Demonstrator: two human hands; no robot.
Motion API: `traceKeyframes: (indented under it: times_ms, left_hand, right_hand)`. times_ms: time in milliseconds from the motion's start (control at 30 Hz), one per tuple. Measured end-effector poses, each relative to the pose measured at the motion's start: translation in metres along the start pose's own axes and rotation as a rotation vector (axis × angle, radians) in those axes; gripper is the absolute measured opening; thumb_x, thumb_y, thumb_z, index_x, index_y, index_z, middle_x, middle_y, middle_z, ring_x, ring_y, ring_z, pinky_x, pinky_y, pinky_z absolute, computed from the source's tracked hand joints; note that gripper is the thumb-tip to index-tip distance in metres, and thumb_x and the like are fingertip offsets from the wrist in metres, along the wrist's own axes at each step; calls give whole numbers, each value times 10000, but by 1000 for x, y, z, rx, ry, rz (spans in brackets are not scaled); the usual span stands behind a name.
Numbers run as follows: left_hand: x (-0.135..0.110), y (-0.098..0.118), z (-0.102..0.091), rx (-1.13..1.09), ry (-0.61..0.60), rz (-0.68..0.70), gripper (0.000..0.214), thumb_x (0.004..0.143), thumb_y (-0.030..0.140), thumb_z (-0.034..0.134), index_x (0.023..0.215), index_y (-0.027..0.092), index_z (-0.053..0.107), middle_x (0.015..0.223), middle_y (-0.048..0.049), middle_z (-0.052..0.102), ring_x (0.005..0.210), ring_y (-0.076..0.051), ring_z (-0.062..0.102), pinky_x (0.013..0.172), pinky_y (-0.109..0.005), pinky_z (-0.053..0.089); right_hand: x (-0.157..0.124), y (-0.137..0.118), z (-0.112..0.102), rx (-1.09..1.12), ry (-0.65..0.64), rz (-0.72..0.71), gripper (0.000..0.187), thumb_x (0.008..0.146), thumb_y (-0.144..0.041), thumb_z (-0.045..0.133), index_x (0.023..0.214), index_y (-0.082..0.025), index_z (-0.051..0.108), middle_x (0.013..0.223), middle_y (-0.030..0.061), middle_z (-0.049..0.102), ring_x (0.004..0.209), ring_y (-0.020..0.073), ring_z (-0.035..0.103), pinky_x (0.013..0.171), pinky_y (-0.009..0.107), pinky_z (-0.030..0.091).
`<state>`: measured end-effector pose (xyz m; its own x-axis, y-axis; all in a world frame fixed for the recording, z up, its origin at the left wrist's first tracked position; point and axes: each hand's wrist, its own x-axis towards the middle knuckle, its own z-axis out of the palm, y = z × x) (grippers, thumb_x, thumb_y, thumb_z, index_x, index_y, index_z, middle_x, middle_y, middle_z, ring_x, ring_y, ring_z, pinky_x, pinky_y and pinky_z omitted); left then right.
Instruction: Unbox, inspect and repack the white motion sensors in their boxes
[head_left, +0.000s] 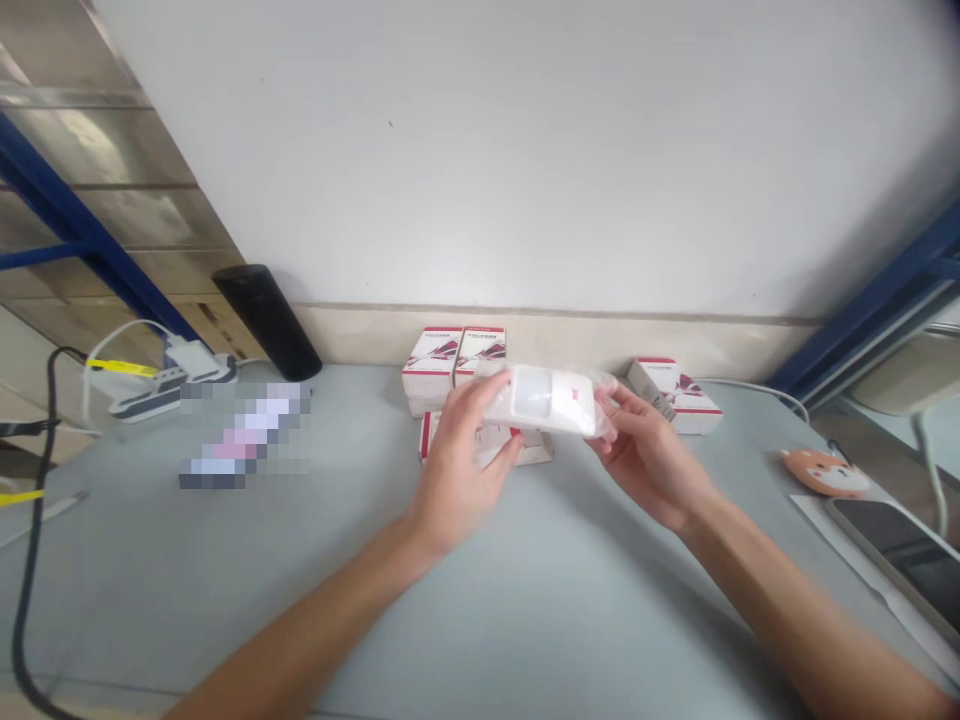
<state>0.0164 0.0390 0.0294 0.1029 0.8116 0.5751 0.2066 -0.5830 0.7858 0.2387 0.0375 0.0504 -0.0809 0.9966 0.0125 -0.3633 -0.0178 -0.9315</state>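
Both my hands hold up a small white device point(551, 400) wrapped in a clear plastic bag, a little above the table. My left hand point(461, 465) grips its left end with thumb and fingers closed around it. My right hand point(649, 455) pinches its right end and the bag. Under the device lies a white and red box point(525, 452), partly hidden by my left hand.
Two white and red boxes point(454, 365) stand against the wall, another point(675, 393) lies to the right. A black cylinder point(266, 320) and a power strip point(169, 385) sit at the left. A phone point(904, 550) and an orange fox-shaped item point(825, 472) lie at the right.
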Motion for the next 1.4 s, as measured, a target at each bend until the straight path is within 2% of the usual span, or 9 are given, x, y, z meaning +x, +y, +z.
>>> traceKeyframes:
  times_ms: [100,200,333,533,833,1000,1100,1233,1400]
  left_hand:
    - [4,-5,-7,317,164,252,379,892,328,822,1257,333,718,1370,-81,549,1314,-274,579,1182,-476,471]
    - [7,-6,-13,326,120,256,479,743,474,936,1139,293,735,1401,-91,557,1290,-309,597,1124,-455,510]
    - [2,-5,-12,205,-98,-8,541,812,518,871,1262,293,669,1170,-59,737,1090,-258,697,941,-352,562]
    - [5,7,-11,25,-67,-226,458,928,594,708,1235,254,714,1097,-45,777,930,-211,713,737,-263,538]
    - [19,19,-21,-928,-490,-920,703,982,704,524,1523,255,548,639,4,684,409,-136,551,407,-228,392]
    - [13,21,-19,-1049,-546,-724,603,798,448,898,1303,196,688,1011,-99,783,787,-177,729,692,-257,554]
    - [8,20,-11,-814,-477,-656,464,868,423,857,1229,187,687,906,-66,772,666,-146,696,644,-261,532]
    - [9,16,-7,-682,-306,-783,569,944,722,615,1000,163,703,680,-2,689,411,-81,543,451,-223,410]
    - [18,10,-16,-692,-275,-982,631,935,787,532,792,184,646,433,52,499,302,-52,334,348,-198,226]
  right_hand:
    - [0,0,-3,-24,-46,30,295,857,-385,829,861,-258,563,686,-44,408,610,147,346,579,301,373]
    - [1,-1,-8,-112,-68,0,305,904,-444,798,873,-259,556,730,-34,461,633,147,401,611,306,393]
    - [4,0,-12,-358,-23,-165,328,929,-500,773,903,-262,548,815,-17,571,676,155,492,658,323,413]
    - [1,0,-4,-560,-42,-327,362,983,-593,671,937,-258,540,784,-11,554,673,162,479,625,317,388]
    - [2,6,-6,-519,-93,-265,323,994,-552,666,970,-248,563,776,-20,536,724,168,478,672,312,370]
    - [4,15,-3,-248,5,-5,251,922,-421,743,943,-211,607,743,-34,528,719,147,449,717,308,361]
    - [4,16,-1,-159,63,33,299,886,-443,790,939,-201,623,801,-22,551,740,142,463,754,313,378]
    - [3,15,-1,-349,65,-152,310,951,-518,726,904,-225,635,826,-2,592,752,165,514,749,333,405]
    - [-6,4,1,-729,-75,-623,209,947,-379,762,812,-244,676,1083,63,598,1048,246,598,956,419,492]
